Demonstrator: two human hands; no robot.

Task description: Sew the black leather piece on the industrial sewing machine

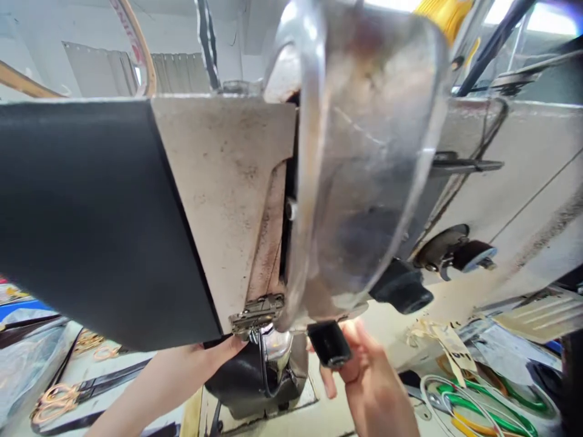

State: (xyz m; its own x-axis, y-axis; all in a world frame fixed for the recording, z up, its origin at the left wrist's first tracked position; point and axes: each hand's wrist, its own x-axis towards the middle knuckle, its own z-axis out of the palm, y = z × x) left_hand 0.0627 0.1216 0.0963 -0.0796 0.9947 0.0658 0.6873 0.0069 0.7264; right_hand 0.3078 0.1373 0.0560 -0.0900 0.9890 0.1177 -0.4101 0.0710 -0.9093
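A sewing machine head fills the view, seen very close, with a shiny metal lamp shade in front of it. My left hand reaches under the machine to the presser foot area, its fingers on a dark leather piece lying there. My right hand is at the lower middle, fingers pinching a small black rectangular piece just right of the needle area. A black panel covers the machine's left side.
Metal rings and black straps lie on the table at lower left. Green, yellow and white cords lie at lower right, with paper tags. A black knob juts from the machine, and a yellow thread spool is above.
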